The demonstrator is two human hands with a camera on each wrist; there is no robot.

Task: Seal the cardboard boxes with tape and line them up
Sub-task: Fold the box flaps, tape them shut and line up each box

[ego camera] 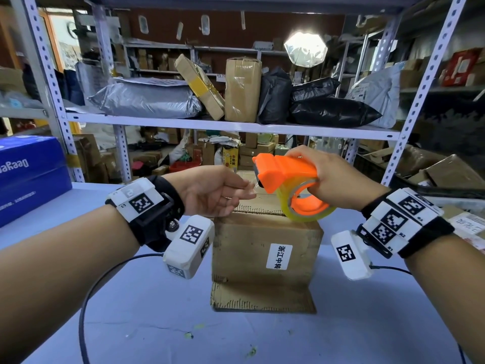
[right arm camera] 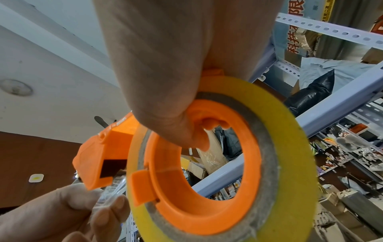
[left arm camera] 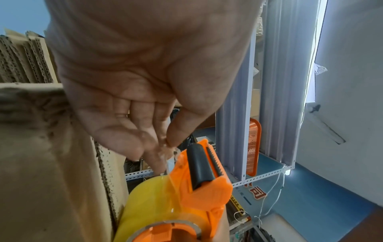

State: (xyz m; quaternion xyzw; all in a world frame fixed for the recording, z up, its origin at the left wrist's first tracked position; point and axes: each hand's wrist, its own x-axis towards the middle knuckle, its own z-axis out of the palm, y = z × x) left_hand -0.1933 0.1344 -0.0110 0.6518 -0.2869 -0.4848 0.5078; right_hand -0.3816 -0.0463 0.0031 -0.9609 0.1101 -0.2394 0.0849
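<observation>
A brown cardboard box (ego camera: 265, 248) with a white label stands on the blue table (ego camera: 157, 311), one flap lying flat toward me. Above its top my right hand (ego camera: 338, 177) grips an orange tape dispenser (ego camera: 284, 172) loaded with a yellowish clear tape roll (ego camera: 307, 208); the fingers pass through the roll's core (right arm camera: 199, 139). My left hand (ego camera: 217, 193) pinches the loose clear tape end (ego camera: 252, 189) at the dispenser's mouth, thumb and forefinger together (left arm camera: 167, 144). The dispenser (left arm camera: 199, 180) shows its black roller and toothed blade. The box's top flaps are partly hidden behind the hands.
A blue carton (ego camera: 29, 177) sits at the table's left edge. A metal shelf rack (ego camera: 231, 124) behind the box carries grey and black mailer bags and taped parcels. More cardboard (ego camera: 451, 174) lies at the right. A cable (ego camera: 105, 279) trails across the table.
</observation>
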